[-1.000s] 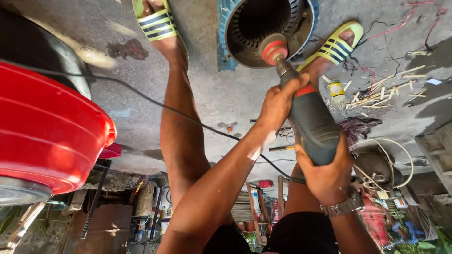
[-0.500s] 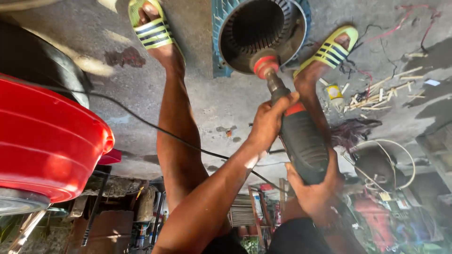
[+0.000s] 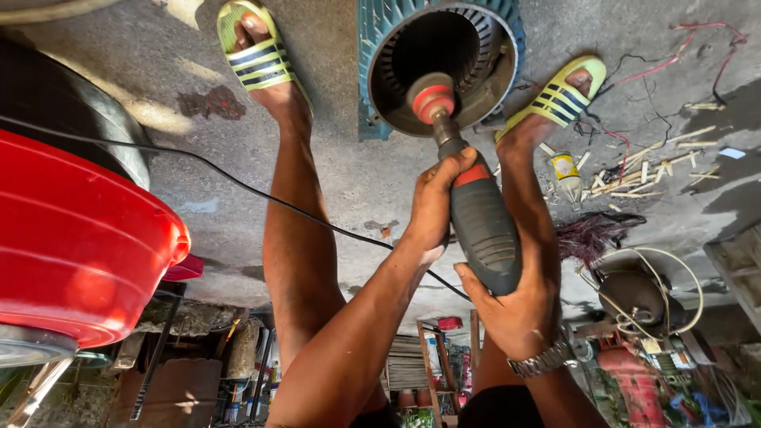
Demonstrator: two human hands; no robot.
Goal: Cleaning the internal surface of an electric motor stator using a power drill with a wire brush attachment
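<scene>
My left hand (image 3: 434, 202) grips the neck of a dark grey power grinder (image 3: 479, 222) with a red band. My right hand (image 3: 519, 313), a metal watch on its wrist, holds the tool's rear body. The grinder's red disc (image 3: 432, 99) sits at the lower inner rim of a blue motor housing (image 3: 369, 71), whose slotted bore lies open on the concrete floor. My feet, in green striped sandals (image 3: 254, 47), rest on either side of the housing. A black cord (image 3: 238, 182) runs from the tool across the floor to the left.
A red plastic basin (image 3: 79, 254) and a dark round tyre-like object (image 3: 71, 119) stand at the left. To the right lie wooden sticks (image 3: 634, 178), a small yellow bottle (image 3: 564, 170), a purple wire bundle (image 3: 594, 234) and a small motor with white wire (image 3: 642, 293).
The grinder's disc has shifted slightly left along the housing's inner rim, and both hands moved with it. The view has shifted a little.
</scene>
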